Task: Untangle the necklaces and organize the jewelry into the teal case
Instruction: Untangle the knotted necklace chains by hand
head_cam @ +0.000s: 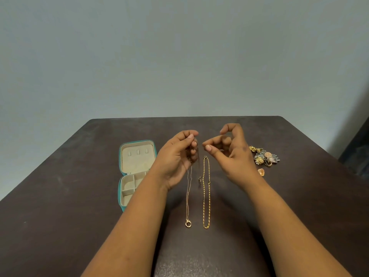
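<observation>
On the dark brown bench (79,226), an open teal zip case with cream compartments (136,172) lies at left. The left hand (175,158) pinches a thin pale chain necklace with a ring pendant (188,206), which hangs down. Beside it lies a gold link necklace (206,196). The right hand (229,150) hovers, fingers curled and holding nothing. A cluster of gold and grey jewelry (264,156) sits at right.

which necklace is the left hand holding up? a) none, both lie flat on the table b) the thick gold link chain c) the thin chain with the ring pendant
c: the left hand pinches the top of the thin chain with the ring pendant, while the thick gold link chain lies apart on the table.
</observation>
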